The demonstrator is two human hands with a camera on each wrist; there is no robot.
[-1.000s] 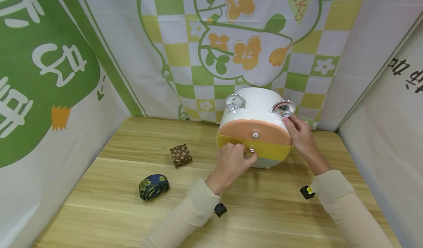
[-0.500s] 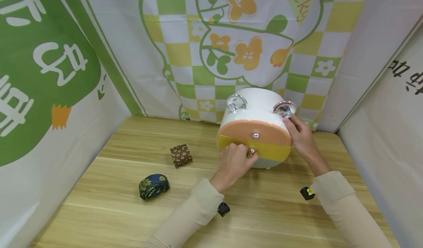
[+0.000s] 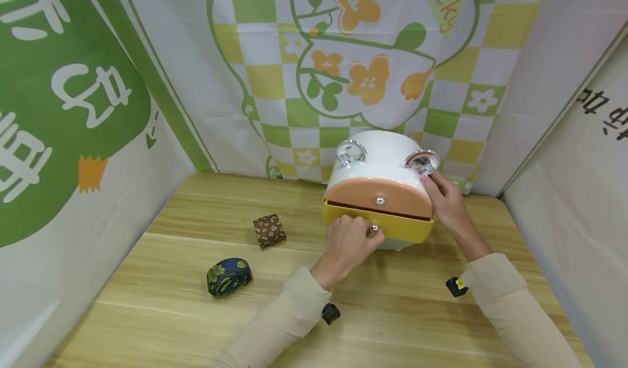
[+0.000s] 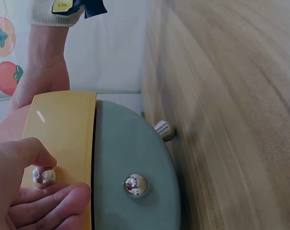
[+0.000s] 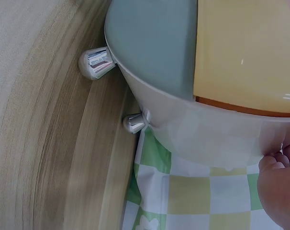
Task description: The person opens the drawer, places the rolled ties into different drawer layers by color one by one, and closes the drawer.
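Observation:
A small rounded drawer cabinet [image 3: 378,158], white with two chrome rings on top, stands at the back of the table. Its front has an orange drawer [image 3: 353,189], a yellow drawer [image 3: 407,227] and a grey-green drawer [image 4: 135,143]. Slightly pulled out, the yellow drawer leaves a dark gap under the orange one. My left hand [image 3: 349,245] pinches the yellow drawer's round chrome knob [image 4: 43,177] between thumb and fingers. At the cabinet's right side, my right hand [image 3: 447,204] grips the white wall near the right ring [image 3: 422,162]; its fingertips are partly hidden.
A brown flowered folded cloth [image 3: 269,230] and a rolled navy tie [image 3: 228,276] with a leaf pattern lie left of the cabinet on the wooden table [image 3: 162,313]. A checked, flowered cloth [image 3: 275,84] hangs close behind the cabinet.
The yellow drawer, flush with the front before, has come out a little toward me, with my left hand on its knob. My right hand stays at the cabinet's side.

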